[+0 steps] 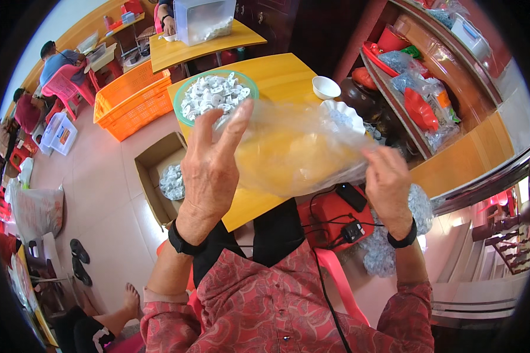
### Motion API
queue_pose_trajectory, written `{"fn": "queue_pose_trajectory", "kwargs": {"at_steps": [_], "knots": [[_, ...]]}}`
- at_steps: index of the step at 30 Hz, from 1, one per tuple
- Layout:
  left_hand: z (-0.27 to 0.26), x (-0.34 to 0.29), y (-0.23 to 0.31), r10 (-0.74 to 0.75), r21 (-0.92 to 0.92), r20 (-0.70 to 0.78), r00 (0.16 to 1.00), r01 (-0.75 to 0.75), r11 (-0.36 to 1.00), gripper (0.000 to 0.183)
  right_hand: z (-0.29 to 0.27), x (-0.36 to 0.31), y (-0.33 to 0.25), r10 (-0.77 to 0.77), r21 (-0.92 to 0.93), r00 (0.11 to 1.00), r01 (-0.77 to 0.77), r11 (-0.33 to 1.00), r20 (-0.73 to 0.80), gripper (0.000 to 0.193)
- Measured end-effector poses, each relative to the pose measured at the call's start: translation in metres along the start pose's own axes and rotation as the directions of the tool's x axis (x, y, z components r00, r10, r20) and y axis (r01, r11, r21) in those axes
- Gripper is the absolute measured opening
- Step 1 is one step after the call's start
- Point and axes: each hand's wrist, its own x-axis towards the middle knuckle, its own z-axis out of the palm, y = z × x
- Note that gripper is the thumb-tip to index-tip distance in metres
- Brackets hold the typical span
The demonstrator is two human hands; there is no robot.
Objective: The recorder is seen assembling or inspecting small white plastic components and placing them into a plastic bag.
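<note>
A clear plastic bag, blurred by motion, is stretched out above the yellow table. My right hand pinches its right end. At the bag's other end, my left hand is raised with its fingers apart, one fingertip close to or against the plastic; whether it touches cannot be made out. Just beyond that hand, a green-rimmed basin holds a heap of small white and grey pieces. Past the bag's right end, a white scalloped dish holds small clear packets, with a small white bowl behind it.
An open cardboard box with a filled bag stands left of the table. An orange crate is further left. At right are a laden shelf and a red stool with cables. Other people sit at the far left and back.
</note>
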Motion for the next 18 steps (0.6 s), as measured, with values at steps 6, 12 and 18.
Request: {"fn": "queue_pose_trajectory", "kwargs": {"at_steps": [6, 12, 18], "knots": [[-0.005, -0.031, 0.025, 0.58, -0.568, 0.385, 0.718, -0.311, 0.762, 0.054, -0.007, -0.026, -0.01, -0.358, 0.125, 0.899, 0.337, 0.933, 0.253, 0.01], [0.016, -0.01, 0.002, 0.391, -0.471, 0.399, 0.829, -0.18, 0.863, 0.055, -0.012, -0.025, 0.009, 0.134, 0.092, 0.877, -0.198, 0.976, 0.461, 0.012], [0.038, 0.063, -0.044, 0.303, -0.604, 0.215, 0.928, -0.118, 0.788, 0.048, 0.012, 0.039, 0.019, 0.216, 0.465, 0.815, -0.5, 0.731, 0.537, 0.015]]}}
